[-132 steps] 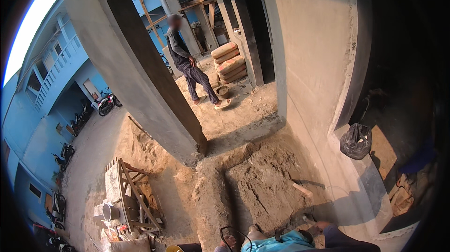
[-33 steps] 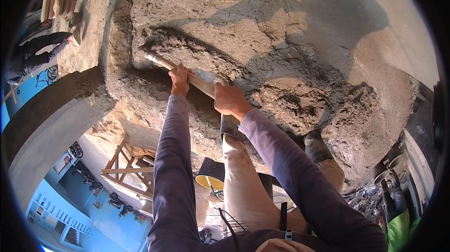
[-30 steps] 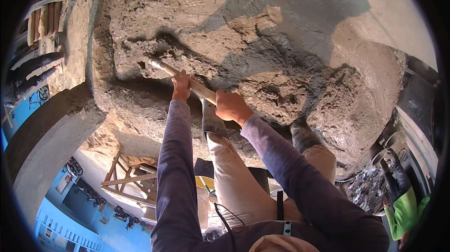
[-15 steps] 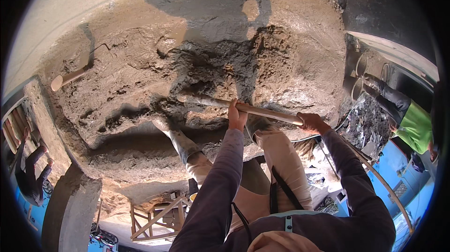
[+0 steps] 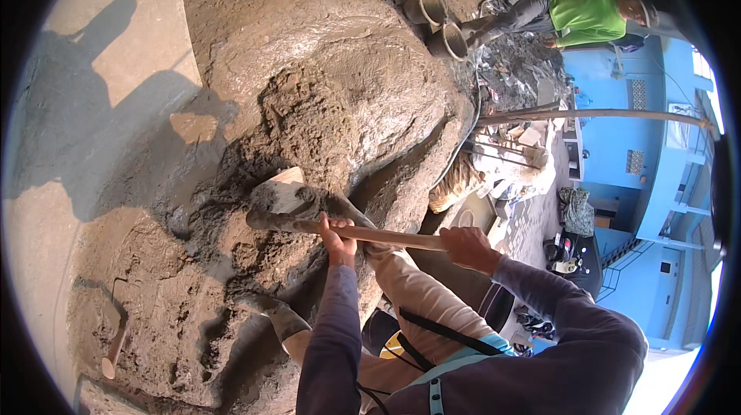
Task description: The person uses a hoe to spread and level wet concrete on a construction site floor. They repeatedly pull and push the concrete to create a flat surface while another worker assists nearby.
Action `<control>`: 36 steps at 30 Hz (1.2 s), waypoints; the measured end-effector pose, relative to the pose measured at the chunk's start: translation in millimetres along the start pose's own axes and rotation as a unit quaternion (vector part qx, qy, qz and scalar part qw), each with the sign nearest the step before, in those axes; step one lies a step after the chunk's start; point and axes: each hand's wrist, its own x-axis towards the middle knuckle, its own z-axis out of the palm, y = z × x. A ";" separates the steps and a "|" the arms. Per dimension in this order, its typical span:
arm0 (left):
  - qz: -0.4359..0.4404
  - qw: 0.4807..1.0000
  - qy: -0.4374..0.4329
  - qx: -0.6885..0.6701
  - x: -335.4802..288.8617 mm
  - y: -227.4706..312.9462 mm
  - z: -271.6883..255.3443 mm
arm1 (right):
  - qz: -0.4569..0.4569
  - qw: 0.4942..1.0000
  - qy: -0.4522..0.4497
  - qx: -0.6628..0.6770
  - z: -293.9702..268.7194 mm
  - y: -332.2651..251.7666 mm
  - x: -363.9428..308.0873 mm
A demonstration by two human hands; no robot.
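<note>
Hoe sits nearer the right boot than in the earlier frame, blade now showing over wet mix — left grip and right grip both clasp its handle. If hold slips, blade could clip that boot. Left boot crowds the mix — buckets, green-shirted co-worker beyond, wooden stick farther left.

Upper right: another person in a bright green top, dark trousers, two grey buckets side by side near the feet. Dark rubble just below. Long wooden pole runs across the right side, in front of a light-blue building. Pale sacks and a brown one below the pole; motorbike farther off, partly dark. Left: smooth grey wall, shadow cast across it.
</note>
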 end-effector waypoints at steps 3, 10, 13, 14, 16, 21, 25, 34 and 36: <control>0.078 0.993 0.083 0.042 36.2 100.8 -4.2 | -0.108 0.991 0.047 0.070 47.6 -47.4 87.1; 0.243 0.931 0.237 0.136 -32.8 235.1 -47.7 | -0.195 0.952 -0.138 0.190 86.1 -139.0 148.9; 0.278 0.871 0.366 0.171 -32.5 278.5 -62.7 | -0.240 0.938 -0.133 0.213 77.5 -163.1 178.4; 0.251 0.875 0.371 0.183 -3.8 262.8 -54.5 | -0.247 0.937 -0.132 0.208 67.7 -149.6 191.4; 0.212 0.867 0.404 0.200 17.3 242.4 -73.7 | -0.269 0.935 -0.124 0.194 36.5 -98.6 222.6; 0.039 0.978 0.189 -0.076 132.7 -42.3 32.4 | -0.171 0.971 -0.167 -0.029 -53.9 171.8 278.0; 0.007 0.994 0.106 0.006 83.9 -193.6 82.6 | -0.124 0.987 -0.094 0.029 -16.4 340.3 209.7; -0.146 0.882 0.251 0.371 88.3 -192.8 65.5 | 0.230 0.904 -0.005 0.360 155.6 151.3 -33.6; -0.100 0.865 0.209 0.445 165.3 -152.1 139.3 | 0.246 0.874 0.030 0.417 147.4 107.0 50.6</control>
